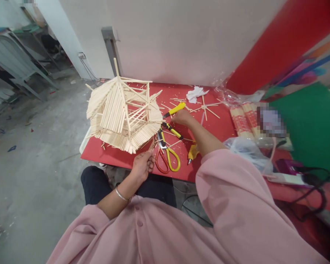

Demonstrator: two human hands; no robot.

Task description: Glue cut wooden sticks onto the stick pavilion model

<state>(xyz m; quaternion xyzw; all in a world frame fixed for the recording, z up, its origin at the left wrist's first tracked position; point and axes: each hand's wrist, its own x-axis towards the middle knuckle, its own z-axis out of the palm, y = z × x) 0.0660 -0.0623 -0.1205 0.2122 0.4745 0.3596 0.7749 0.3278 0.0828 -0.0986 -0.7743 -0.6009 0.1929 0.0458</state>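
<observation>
A small house model built of thin wooden sticks (110,117) stands at the left of the red table (209,135). My left hand (143,165) is at the table's front edge below the model, its fingers curled closed; whatever is in them is too small to make out. Beside it lie scissors (168,161) with one red and one yellow handle. My right hand (182,117) is bent downward over the table, fingers drawn together and partly hidden. Close to its fingertips is a yellow utility knife (178,108). Yellow-and-black pliers (173,130) lie between the hands.
Loose sticks and a star-shaped stick piece (204,106) lie at the back, near a crumpled white tissue (195,94). A yellow glue gun (193,153) lies under my right forearm. Packs of sticks (240,123), plastic bags (246,152) and a green sheet (313,128) are at right.
</observation>
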